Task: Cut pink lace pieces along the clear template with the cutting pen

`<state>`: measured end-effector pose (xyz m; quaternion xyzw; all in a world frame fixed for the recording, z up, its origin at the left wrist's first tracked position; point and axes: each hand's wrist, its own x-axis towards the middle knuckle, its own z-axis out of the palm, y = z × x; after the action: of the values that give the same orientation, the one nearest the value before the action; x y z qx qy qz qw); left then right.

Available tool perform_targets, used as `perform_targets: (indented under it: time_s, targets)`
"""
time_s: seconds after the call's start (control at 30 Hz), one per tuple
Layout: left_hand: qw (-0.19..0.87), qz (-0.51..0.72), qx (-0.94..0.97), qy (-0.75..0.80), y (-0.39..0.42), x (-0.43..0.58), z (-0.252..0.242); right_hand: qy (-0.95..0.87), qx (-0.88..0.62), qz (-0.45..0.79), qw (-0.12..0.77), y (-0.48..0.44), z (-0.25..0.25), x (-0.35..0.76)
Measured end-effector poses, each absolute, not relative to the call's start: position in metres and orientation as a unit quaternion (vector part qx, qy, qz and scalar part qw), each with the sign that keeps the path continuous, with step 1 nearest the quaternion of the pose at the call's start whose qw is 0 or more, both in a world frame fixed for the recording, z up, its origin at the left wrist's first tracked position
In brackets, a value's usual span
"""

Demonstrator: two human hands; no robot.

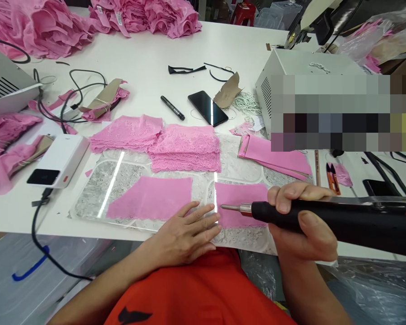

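Observation:
My right hand (302,221) is wrapped round a thick black handheld tool (325,219) with a thin pointed metal tip. The tip points left, over a rectangular pink fabric piece (240,201); whether it touches the cloth I cannot tell. My left hand (187,232) lies flat with fingers spread, its fingertips between that piece and a larger slanted pink fabric piece (152,198). Both pieces lie on a glossy, stone-patterned sheet (88,198). Behind them sit a stack of pink lace pieces (186,149) and another lace stack (126,131). A folded pink strip bundle (274,155) is at the right.
A white power bank (62,158) with a black cable stands at the left. Farther back are a marker (172,107), a phone (208,107) and tangled string (246,104). A grey machine box (267,85) stands right, near orange snips (333,178). Pink fabric heaps (40,27) fill the back left.

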<state>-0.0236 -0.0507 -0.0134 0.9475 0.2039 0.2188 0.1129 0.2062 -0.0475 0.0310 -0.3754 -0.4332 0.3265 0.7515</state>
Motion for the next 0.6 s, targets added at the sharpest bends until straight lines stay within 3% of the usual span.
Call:
perform_targets:
  time_s: [0.6]
  targets:
    - [0.112,0.220,0.948,0.201,-0.0506,-0.0225,-0.0151,-0.478,-0.335,0.356,0.730,-0.0562,0.0263,0.2016]
